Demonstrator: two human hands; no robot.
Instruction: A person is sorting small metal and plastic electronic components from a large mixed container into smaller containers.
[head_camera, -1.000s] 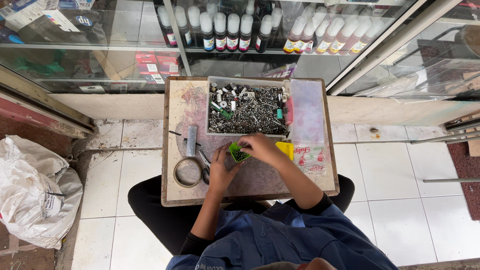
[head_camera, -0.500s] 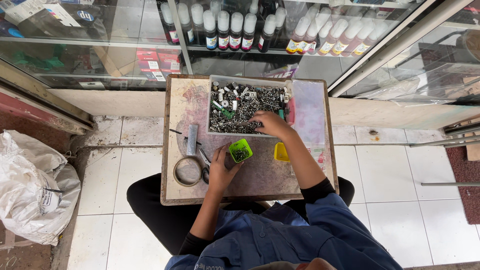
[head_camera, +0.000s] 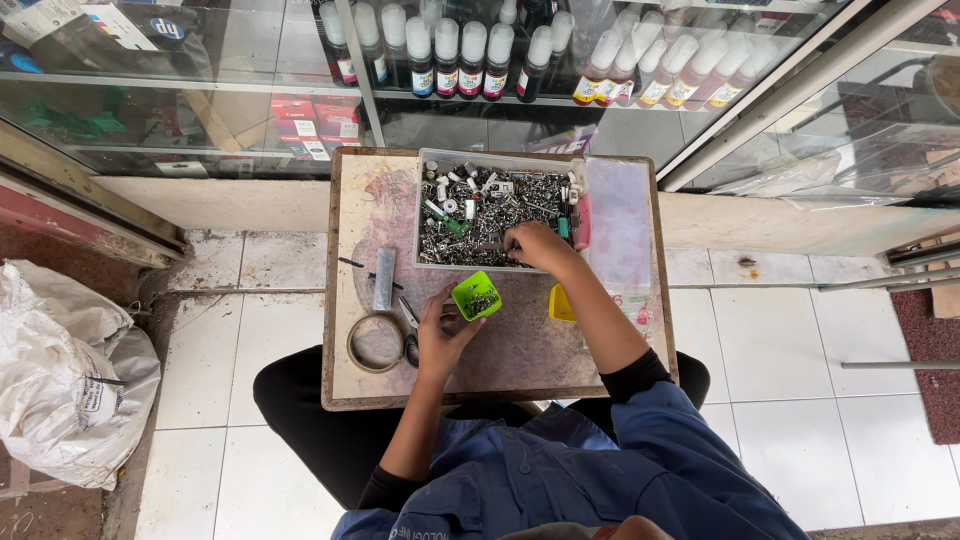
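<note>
below, a white tiled floor (head_camera: 790, 400) with a lumpy white sack (head_camera: 60, 390) at the far left, a glass case of capped ink bottles (head_camera: 470, 55) along the top. set between, across the lap, a worn wooden board (head_camera: 520, 355). on its far half, a clear tray (head_camera: 495, 210) heaped with screws and small metal parts; beside that, a clear lid (head_camera: 618, 225). nearer, a tape ring (head_camera: 376, 342), a flat metal bar (head_camera: 384, 278) and scissors (head_camera: 411, 335) at the left edge, a small yellow cup (head_camera: 561, 304) to the right. in the middle, just under the tray's near wall, a small green cup (head_camera: 477, 296) with a few screws already inside. left hand (head_camera: 440, 335) curled loosely at the green cup's lower left, fingertips touching its side, steadying rather than lifting. right hand (head_camera: 535, 245) down in the tray's near right corner, fingers bent into the heap; whether pinched on a piece, impossible to tell. judged as mid-sort: picking from the heap into the green cup. next, probably a clean pinch on one part and a short carry back over the tray wall, cup kept level.
</note>
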